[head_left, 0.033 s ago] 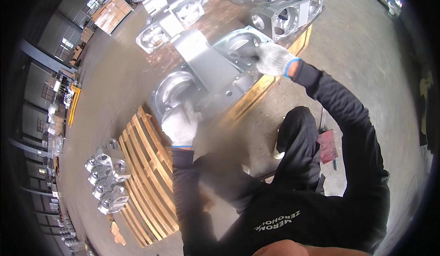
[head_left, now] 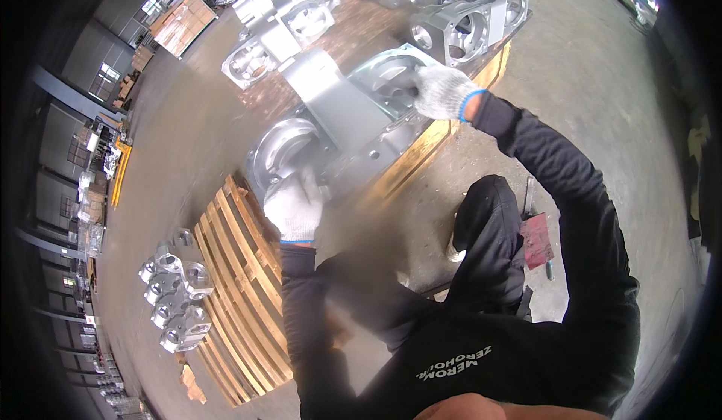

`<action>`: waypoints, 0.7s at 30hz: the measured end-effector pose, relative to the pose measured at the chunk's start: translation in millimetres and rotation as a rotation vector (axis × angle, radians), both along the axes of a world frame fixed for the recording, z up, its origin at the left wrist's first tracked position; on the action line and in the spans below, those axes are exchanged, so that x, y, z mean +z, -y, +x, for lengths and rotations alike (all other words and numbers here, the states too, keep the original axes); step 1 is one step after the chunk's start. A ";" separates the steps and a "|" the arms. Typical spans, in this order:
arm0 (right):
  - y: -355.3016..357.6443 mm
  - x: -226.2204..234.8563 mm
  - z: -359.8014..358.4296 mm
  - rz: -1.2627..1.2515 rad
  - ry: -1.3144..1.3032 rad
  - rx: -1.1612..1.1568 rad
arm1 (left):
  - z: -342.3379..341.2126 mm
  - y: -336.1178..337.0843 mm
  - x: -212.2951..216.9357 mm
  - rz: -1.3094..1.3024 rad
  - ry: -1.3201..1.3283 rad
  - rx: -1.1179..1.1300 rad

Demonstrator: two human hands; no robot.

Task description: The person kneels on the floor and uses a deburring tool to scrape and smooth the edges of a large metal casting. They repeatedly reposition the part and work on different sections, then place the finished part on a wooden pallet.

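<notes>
In front of me a large silver metal casting (head_left: 335, 104) lies on a wooden-edged platform; it has a broad smooth middle and a round bore at each end. White knitted gloves with blue cuffs cover both hands. My left hand (head_left: 292, 208) is closed at the near rim of the left bore, its fingertips blurred. At the outer rim of the right bore, my right hand (head_left: 445, 93) is closed with its fingers curled over the edge into the opening. The fingertips there are partly hidden, and whether they also hold something small cannot be made out.
Similar castings (head_left: 462, 33) stand farther back on the platform. To the left lies a slatted wooden pallet (head_left: 244, 285) with more silver castings (head_left: 177, 292) beside it. A red flat piece (head_left: 536, 241) rests on the floor near my leg. Stacked cartons (head_left: 180, 25) stand far left.
My right hand has shifted very slightly left along the rim of the right bore. The left hand and the casting look almost unchanged.
</notes>
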State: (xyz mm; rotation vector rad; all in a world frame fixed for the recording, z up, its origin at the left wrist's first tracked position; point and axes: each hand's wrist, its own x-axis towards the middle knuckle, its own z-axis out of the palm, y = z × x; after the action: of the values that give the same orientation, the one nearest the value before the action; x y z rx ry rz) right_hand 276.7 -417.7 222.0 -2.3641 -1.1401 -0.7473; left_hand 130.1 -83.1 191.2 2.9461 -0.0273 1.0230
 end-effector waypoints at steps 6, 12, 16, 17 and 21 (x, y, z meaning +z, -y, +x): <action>28.8 30.0 45.0 -0.315 -0.317 -0.364 | -6.0 2.4 8.8 -0.025 -0.046 -0.097; 112.0 -16.8 89.5 -0.146 -0.390 -0.109 | -4.2 7.1 14.6 0.001 0.003 -0.148; 142.1 -47.6 77.6 -0.096 -0.472 0.038 | -3.7 5.6 12.4 0.014 -0.029 -0.126; 146.8 -54.7 67.3 0.125 -0.684 0.064 | -3.2 4.8 11.5 0.003 -0.015 -0.147; 163.3 -68.6 39.0 0.775 -1.249 0.098 | -0.2 5.2 6.6 0.036 -0.031 -0.098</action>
State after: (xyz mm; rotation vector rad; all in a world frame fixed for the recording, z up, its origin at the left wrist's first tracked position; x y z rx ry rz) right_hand 315.8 -581.0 153.4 -1.5393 -0.2884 0.3322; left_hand 129.9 -88.3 197.8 2.9578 -0.1899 0.9742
